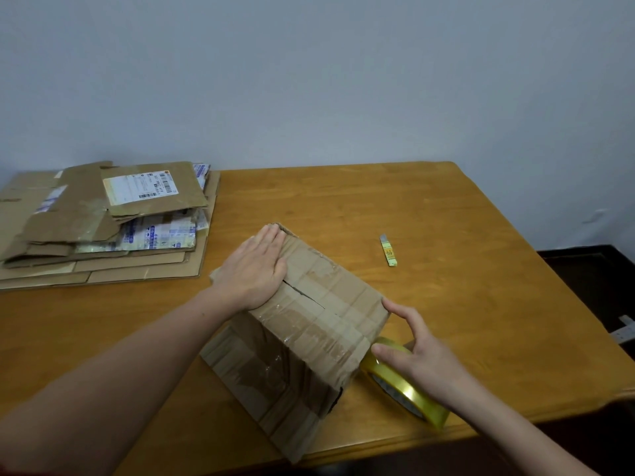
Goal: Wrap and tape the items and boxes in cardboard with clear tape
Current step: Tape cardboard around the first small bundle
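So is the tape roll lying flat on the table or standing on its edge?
Standing on edge: the tape roll rests on its rim beside the box, core facing sideways, right hand over it.

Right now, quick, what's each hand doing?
Left hand: open, flat on the cardboard box.
Right hand: open, touching the box, by the tape roll.

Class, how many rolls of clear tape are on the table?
1. The tape roll stands on edge at the near right of the table, beside the cardboard box, partly under the right hand. Others could hide behind the box.
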